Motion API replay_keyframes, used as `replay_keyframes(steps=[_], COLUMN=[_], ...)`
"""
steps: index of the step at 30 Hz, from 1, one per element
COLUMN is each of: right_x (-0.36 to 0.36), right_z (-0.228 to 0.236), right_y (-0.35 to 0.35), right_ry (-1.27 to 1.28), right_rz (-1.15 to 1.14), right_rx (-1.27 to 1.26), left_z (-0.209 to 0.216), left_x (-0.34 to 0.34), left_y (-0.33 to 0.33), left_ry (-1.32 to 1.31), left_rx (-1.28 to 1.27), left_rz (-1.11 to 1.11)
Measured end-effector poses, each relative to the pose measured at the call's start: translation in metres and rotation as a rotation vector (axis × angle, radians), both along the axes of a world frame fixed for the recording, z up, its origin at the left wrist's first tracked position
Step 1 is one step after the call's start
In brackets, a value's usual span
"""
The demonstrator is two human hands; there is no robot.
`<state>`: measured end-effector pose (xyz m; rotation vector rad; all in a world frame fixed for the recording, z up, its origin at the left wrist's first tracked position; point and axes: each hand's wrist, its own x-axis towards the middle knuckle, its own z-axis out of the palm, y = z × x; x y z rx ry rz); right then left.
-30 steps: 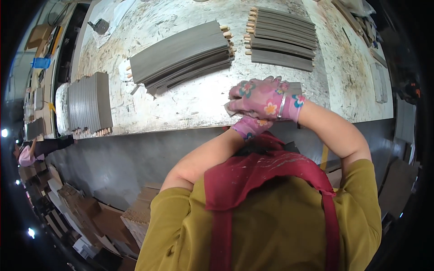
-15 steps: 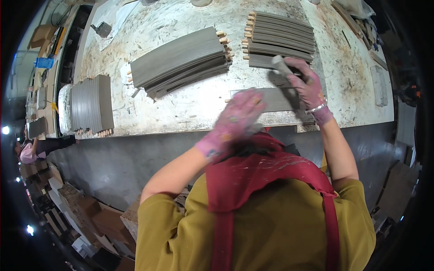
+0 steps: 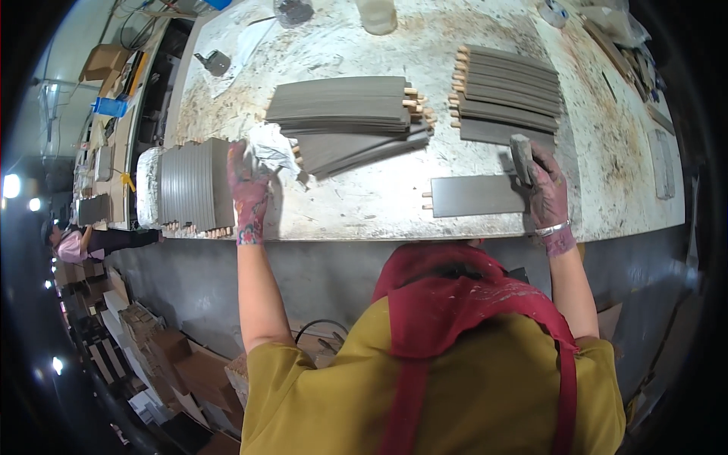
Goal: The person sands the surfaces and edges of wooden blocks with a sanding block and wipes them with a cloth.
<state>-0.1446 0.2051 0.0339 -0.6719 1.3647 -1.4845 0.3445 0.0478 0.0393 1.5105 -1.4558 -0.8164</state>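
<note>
My left hand (image 3: pixel 250 199), in a pink patterned glove, is at the right end of a row of grey slats (image 3: pixel 193 184) standing on edge. Its fingers stretch along the outermost slat; I cannot tell whether they grip it. My right hand (image 3: pixel 548 193), gloved the same, closes around a small grey block (image 3: pixel 521 158), perhaps a sanding block. Beneath that hand, one flat grey slat (image 3: pixel 478 196) with wooden pegs at its left end lies near the table's front edge. The right hand covers its right end.
Two piles of pegged grey slats, a middle pile (image 3: pixel 337 102) and a right pile (image 3: pixel 508 91), lie on the stained white table (image 3: pixel 364 216). A crumpled white cloth (image 3: pixel 273 148) sits beside the left hand. Farther back stand a cup (image 3: pixel 377 17) and a tape roll (image 3: pixel 553 14).
My left hand has swung left from above the flat slat to the upright row. My right hand has lowered toward the slat's right end, still holding the block. The view has shifted.
</note>
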Motion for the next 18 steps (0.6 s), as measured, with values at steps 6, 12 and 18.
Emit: replay_keyframes(steps=[6, 12, 18], right_x=[0.017, 0.011, -0.002], right_z=[0.011, -0.010, -0.026], right_y=[-0.013, -0.009, -0.003], right_ry=[0.034, 0.078, -0.109], right_rz=[0.055, 0.043, 0.028], right_rx=[-0.003, -0.023, -0.047], left_z=[-0.003, 0.035, 0.001], left_x=[0.008, 0.044, 0.033], left_y=[-0.032, -0.032, -0.002], left_ry=[-0.595, -0.825, -0.898], left_rx=[0.052, 0.100, -0.009], left_rz=[-0.414, -0.166, -0.250])
